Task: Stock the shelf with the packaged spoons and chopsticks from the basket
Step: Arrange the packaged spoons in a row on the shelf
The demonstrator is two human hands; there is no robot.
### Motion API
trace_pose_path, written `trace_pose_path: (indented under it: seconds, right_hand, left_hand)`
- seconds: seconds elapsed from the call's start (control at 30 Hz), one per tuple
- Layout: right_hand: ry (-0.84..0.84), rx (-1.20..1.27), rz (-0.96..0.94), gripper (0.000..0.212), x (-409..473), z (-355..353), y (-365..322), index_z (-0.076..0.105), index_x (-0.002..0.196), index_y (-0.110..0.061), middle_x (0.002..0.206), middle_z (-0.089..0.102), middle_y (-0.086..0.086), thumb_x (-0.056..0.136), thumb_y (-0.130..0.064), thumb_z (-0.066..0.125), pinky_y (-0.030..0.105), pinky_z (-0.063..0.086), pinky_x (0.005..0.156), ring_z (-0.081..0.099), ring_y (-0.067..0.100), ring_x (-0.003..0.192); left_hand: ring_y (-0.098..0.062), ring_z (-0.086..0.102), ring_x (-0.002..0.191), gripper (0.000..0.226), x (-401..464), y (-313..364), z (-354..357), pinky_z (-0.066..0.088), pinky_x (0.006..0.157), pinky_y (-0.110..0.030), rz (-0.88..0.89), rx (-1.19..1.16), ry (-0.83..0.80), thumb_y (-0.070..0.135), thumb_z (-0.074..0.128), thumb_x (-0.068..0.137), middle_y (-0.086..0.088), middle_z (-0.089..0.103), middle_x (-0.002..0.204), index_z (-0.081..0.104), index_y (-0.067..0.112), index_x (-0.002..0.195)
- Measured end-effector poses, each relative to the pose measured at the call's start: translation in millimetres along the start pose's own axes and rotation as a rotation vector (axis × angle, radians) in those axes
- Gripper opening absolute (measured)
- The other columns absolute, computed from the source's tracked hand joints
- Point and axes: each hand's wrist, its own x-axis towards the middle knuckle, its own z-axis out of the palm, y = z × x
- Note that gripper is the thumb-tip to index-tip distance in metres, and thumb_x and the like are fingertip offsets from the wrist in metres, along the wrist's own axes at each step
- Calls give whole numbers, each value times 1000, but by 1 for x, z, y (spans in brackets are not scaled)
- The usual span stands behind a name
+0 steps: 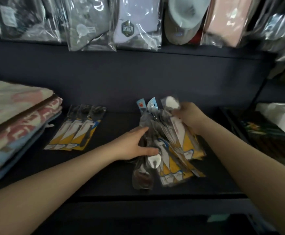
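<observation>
A loose pile of packaged spoons and chopsticks (pixel 172 150) in clear sleeves with yellow-and-white cards lies on the dark shelf (pixel 104 175), right of centre. My left hand (pixel 135 145) rests on the pile's left side, fingers fairly straight, thumb against a dark spoon pack (pixel 142 177). My right hand (pixel 189 116) grips the upper ends of several packs at the pile's far right, tilting them up; it is blurred. Three packaged spoons (pixel 77 131) lie side by side in a neat row to the left.
Folded pink and cream towels (pixel 14 126) are stacked at the shelf's left end. Bagged socks and garments (pixel 135 26) hang above along the back. Dark boxed goods (pixel 265 133) sit at the right. The shelf's front edge runs below the pile.
</observation>
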Motion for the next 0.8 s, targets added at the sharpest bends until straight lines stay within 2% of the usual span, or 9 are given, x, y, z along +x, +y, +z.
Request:
trace_pose_path:
  seconds: [0.13, 0.23, 0.33, 0.43, 0.53, 0.6, 0.67, 0.73, 0.8]
  right_hand:
    - [-9, 279, -56, 16, -10, -22, -33, 62, 79, -2, 76, 61, 12, 91, -11, 55, 27, 45, 61, 58, 18, 65]
    - [-41, 373, -56, 26, -17, -16, -52, 53, 66, -9, 59, 54, 3, 91, -13, 56, 18, 39, 41, 54, 10, 43]
    - [-123, 484, -60, 16, -16, 11, -72, 54, 78, -10, 65, 54, 4, 93, -9, 50, 25, 43, 47, 54, 15, 53]
    - [-244, 630, 5, 21, -9, 47, -91, 51, 77, -14, 68, 54, 3, 96, -7, 44, 27, 42, 54, 57, 12, 56]
    - [-368, 603, 112, 25, -1, 90, -101, 46, 74, -16, 67, 50, 2, 97, -9, 41, 19, 41, 45, 51, 10, 56]
    - [-400, 526, 191, 26, 7, 121, -99, 44, 72, -16, 66, 47, 2, 97, -9, 41, 15, 40, 39, 46, 10, 56]
    - [-414, 470, 272, 24, 15, 148, -93, 46, 72, -13, 67, 47, 3, 96, -8, 45, 19, 42, 46, 42, 10, 56]
    - [-409, 397, 316, 21, 23, 168, -88, 48, 73, -11, 69, 48, 5, 94, -6, 48, 20, 41, 47, 42, 11, 57]
    - [-378, 306, 303, 21, 29, 181, -86, 48, 72, -10, 69, 49, 6, 92, -5, 52, 18, 43, 37, 45, 12, 56]
  left_hand:
    - [-12, 19, 141, 87, 12, 13, 5, 21, 105, -16, 21, -17, 33, 51, 60, 80, 8, 18, 152, 12, 22, 148]
    - [-6, 37, 128, 54, 4, 14, -4, 28, 96, -13, 75, -218, 333, 41, 49, 91, 13, 40, 131, 34, 23, 140]
    - [-15, 58, 111, 28, -17, 0, -22, 44, 94, -29, 108, -492, 517, 37, 41, 95, 9, 61, 113, 48, 32, 121]
    - [-11, 60, 104, 29, -46, -32, -42, 45, 89, -26, 97, -136, 559, 22, 48, 93, 6, 65, 112, 54, 24, 122]
    - [-20, 56, 114, 35, -69, -72, -57, 36, 92, -16, -47, 141, 525, 16, 54, 89, -6, 60, 125, 56, 13, 124]
    - [-19, 38, 134, 50, -82, -96, -59, 18, 101, -8, -100, 262, 392, 17, 58, 84, -10, 43, 143, 47, 9, 133]
    - [-14, 17, 143, 65, -91, -110, -59, 7, 105, -7, -138, 281, 246, 14, 59, 82, -7, 20, 155, 33, 13, 142]
    - [-11, 11, 144, 68, -95, -117, -59, 6, 105, -7, -140, 267, 190, 15, 57, 85, -4, 12, 157, 25, 16, 145]
    - [-10, 14, 143, 61, -93, -122, -59, 8, 105, -8, -121, 285, 193, 22, 52, 91, -2, 15, 157, 25, 19, 146]
